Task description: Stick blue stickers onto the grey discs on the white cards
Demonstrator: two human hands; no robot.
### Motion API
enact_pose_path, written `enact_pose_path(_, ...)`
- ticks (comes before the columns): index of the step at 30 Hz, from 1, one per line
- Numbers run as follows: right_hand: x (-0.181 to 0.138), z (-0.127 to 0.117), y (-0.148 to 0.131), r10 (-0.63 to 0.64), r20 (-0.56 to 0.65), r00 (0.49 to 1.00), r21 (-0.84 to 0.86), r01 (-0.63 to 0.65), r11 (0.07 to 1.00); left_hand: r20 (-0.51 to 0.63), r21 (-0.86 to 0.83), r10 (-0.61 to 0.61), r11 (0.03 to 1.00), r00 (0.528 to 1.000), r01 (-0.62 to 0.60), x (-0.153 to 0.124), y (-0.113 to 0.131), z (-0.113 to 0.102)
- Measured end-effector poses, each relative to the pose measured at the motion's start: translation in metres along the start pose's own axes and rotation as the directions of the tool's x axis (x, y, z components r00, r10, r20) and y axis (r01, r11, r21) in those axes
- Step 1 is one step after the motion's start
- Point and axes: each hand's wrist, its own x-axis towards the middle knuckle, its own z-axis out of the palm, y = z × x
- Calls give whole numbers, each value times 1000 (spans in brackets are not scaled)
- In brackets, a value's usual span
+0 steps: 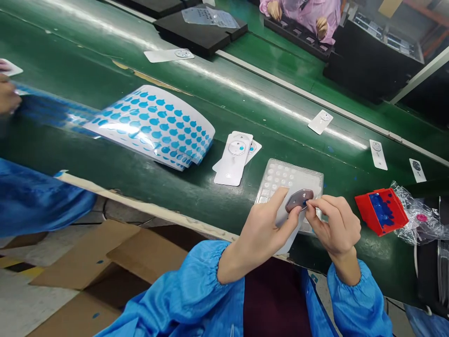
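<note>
My left hand [264, 227] pinches a small dark oval part [298, 199] between thumb and forefinger, just above a clear plastic tray [291, 175] with round pockets on the green belt. My right hand [333, 222] has its fingertips pinched against the right end of the same part. Both wrists come out of blue sleeves at the bottom of the view. What lies under the fingertips of my right hand is too small to make out.
White cards [233, 157] with a round window lie left of the tray; more cards [320, 121] sit along the belt. Sheets of blue stickers [154, 124] lie further left. A red box [380, 210] holds blue pieces. A co-worker's hand [7, 96] and another person [305, 14] are nearby.
</note>
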Motion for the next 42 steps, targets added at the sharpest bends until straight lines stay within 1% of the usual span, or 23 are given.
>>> enact_pose_path(5, -1, 1, 1, -85, -56, 995, -68, 81, 994, -1, -43, -1, 999, 1000, 1, 0, 2, 0)
enact_pose_path(9, 1, -1, 2, -130, -45, 991, -64, 127, 990, -18, -39, -12, 999, 1000, 11, 1, 3, 0)
enact_pose_path(11, 3, -1, -2, -83, -26, 996, -23, 82, 996, -56, -6, 19, 1000, 998, -20, 0, 2, 1)
enact_pose_path(12, 4, -1, -5, -33, -23, 999, 12, 34, 999, -81, 24, 47, 999, 996, -45, 0, 1, 2)
enact_pose_path(14, 6, 0, -13, 121, -7, 993, 113, -120, 986, -124, 102, 115, 989, 986, -102, -2, -1, 5)
enact_pose_path(16, 8, 0, -22, 319, 45, 947, 241, -320, 916, -147, 183, 191, 970, 971, -163, -4, -2, 9)
enact_pose_path(17, 9, 0, -26, 418, 89, 904, 305, -424, 853, -146, 216, 221, 958, 964, -187, -5, -3, 10)
enact_pose_path(19, 11, -1, -33, 579, 206, 789, 415, -606, 679, -127, 253, 260, 942, 957, -222, -6, -3, 12)
enact_pose_path(21, 13, -3, -39, 656, 325, 682, 488, -715, 501, -97, 232, 260, 945, 961, -232, -7, -3, 13)
enact_pose_path(22, 15, -5, -41, 667, 373, 644, 509, -744, 433, -79, 193, 249, 954, 965, -230, -7, -2, 13)
enact_pose_path(23, 15, -6, -42, 669, 412, 618, 521, -763, 384, -61, 139, 231, 965, 971, -221, -7, -2, 12)
enact_pose_path(25, 16, -12, -42, 666, 450, 595, 527, -779, 340, -18, 19, 157, 987, 987, -157, -6, -2, 9)
enact_pose_path(27, 13, -20, -34, 685, 396, 611, 520, -764, 381, 24, -85, 44, 996, 999, -42, -4, -3, 4)
enact_pose_path(28, 9, -25, -26, 715, 311, 626, 498, -748, 438, 41, -128, -16, 992, 999, 21, -3, -5, 1)
enact_pose_path(29, 3, -32, -14, 752, 180, 635, 446, -734, 512, 52, -167, -68, 983, 996, 76, -1, -8, -2)
enact_pose_path(30, -5, -40, 0, 774, 30, 633, 356, -730, 583, 53, -201, -111, 972, 992, 119, 0, -12, -6)
enact_pose_path(31, -15, -49, 16, 778, -133, 614, 226, -746, 627, 43, -227, -146, 962, 988, 152, 2, -16, -10)
enact_pose_path(32, -27, -58, 35, 766, -256, 590, 77, -777, 625, 27, -242, -177, 954, 984, 178, 3, -21, -15)
enact_pose_path(33, -39, -69, 54, 767, -282, 577, -62, -808, 586, 3, -249, -203, 948, 979, 198, 5, -25, -19)
enact_pose_path(35, -66, -88, 88, 779, -270, 565, -300, -818, 490, -52, -241, -249, 943, 967, 230, 7, -34, -25)
enact_pose_path(37, -90, -103, 113, 791, -188, 582, -474, -759, 446, -90, -234, -281, 938, 955, 254, 8, -40, -30)
enact_pose_path(39, -107, -111, 125, 810, -84, 580, -530, -714, 457, -111, -240, -307, 931, 945, 274, 9, -44, -34)
enact_pose_path(42, -118, -110, 125, 822, 52, 567, -548, -672, 498, -117, -255, -347, 916, 931, 309, 9, -46, -38)
